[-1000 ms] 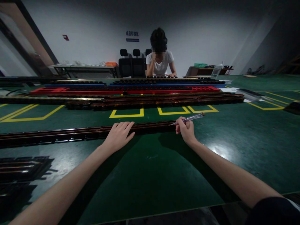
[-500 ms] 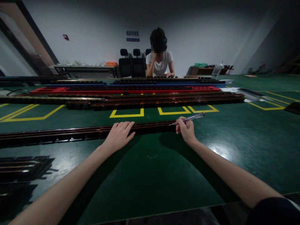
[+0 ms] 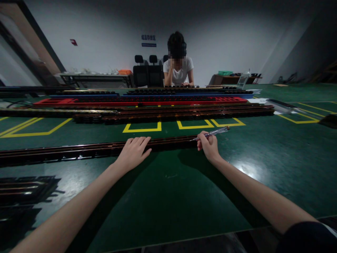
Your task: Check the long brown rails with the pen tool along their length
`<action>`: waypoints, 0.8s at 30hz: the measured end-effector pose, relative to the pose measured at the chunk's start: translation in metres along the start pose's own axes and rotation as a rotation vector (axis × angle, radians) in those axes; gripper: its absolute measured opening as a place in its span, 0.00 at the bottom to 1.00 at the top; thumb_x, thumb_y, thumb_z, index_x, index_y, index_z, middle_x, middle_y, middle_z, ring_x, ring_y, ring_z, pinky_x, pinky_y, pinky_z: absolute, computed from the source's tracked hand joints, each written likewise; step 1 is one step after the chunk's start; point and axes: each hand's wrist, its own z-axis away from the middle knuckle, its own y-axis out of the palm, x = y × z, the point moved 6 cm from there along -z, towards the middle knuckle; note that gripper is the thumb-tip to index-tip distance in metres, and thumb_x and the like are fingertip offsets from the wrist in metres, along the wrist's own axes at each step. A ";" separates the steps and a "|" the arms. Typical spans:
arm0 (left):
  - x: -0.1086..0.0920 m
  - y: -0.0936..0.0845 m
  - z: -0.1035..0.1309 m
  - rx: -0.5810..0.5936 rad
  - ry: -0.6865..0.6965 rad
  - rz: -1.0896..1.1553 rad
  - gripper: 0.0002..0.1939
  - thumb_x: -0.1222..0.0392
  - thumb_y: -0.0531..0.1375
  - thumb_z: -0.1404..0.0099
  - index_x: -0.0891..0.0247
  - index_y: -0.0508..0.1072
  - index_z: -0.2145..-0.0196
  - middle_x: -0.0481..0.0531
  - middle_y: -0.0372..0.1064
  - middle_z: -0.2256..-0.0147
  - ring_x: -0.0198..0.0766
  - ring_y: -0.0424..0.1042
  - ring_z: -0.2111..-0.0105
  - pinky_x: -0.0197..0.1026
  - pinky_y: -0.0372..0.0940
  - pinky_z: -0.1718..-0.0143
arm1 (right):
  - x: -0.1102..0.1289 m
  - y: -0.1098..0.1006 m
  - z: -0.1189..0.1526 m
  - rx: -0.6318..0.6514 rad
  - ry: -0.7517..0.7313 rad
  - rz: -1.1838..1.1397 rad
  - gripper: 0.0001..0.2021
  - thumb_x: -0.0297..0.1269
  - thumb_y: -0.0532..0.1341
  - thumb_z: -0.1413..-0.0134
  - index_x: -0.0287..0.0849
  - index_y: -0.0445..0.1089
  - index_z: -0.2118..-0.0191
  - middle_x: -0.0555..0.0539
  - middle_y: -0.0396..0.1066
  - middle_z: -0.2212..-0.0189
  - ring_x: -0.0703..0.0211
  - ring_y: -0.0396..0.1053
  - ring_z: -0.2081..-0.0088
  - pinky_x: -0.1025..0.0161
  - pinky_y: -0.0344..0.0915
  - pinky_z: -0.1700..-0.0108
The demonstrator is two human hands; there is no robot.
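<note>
A long, dark strip with copper-coloured lines (image 3: 89,151) runs from the left edge across the green table. My left hand (image 3: 134,150) lies over it, fingers stretched out and thumb apart, resting on the strip. At the strip's right end, my right hand (image 3: 209,144) is closed around a slim screwdriver (image 3: 218,131) with a clear handle. Its thin metal tip points left, down at the strip's end; whether it touches cannot be made out. My right fingers partly cover that end.
Beyond lie a pile of similar strips (image 3: 189,113), a red rack (image 3: 58,101) and blue trays (image 3: 210,95). More dark strips (image 3: 26,189) lie at the near left. Across the table sits a person in a white shirt (image 3: 180,72). Yellow tape (image 3: 142,130) marks the green tabletop (image 3: 168,203).
</note>
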 end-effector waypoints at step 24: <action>-0.001 -0.001 0.000 0.013 0.001 -0.002 0.24 0.52 0.46 0.31 0.69 0.61 0.44 0.63 0.67 0.49 0.48 0.67 0.51 0.51 0.61 0.51 | 0.005 0.002 0.002 -0.017 0.012 0.024 0.11 0.32 0.56 0.52 0.41 0.61 0.82 0.56 0.61 0.89 0.70 0.58 0.88 0.73 0.56 0.87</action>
